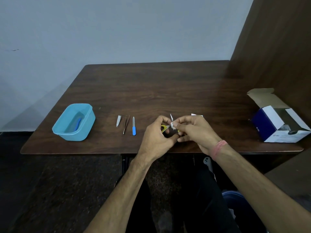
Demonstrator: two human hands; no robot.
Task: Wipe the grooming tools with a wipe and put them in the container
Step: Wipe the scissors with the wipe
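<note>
Left hand (157,132) grips the scissors (165,127) by the yellow loop; right hand (190,130) pinches a wipe (173,125) round the blade. Light, stiff, sharp-tipped, so probably best held by the handles. Both hands hover just above the surface (168,91), wrists angled inward. Container (74,122) sits far to the left hand's left.

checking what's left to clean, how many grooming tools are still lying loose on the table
3, in a row right of the container: nail clipper, tweezers, nail file. The scissors are in the hands; the hands may hide another tool.
</note>
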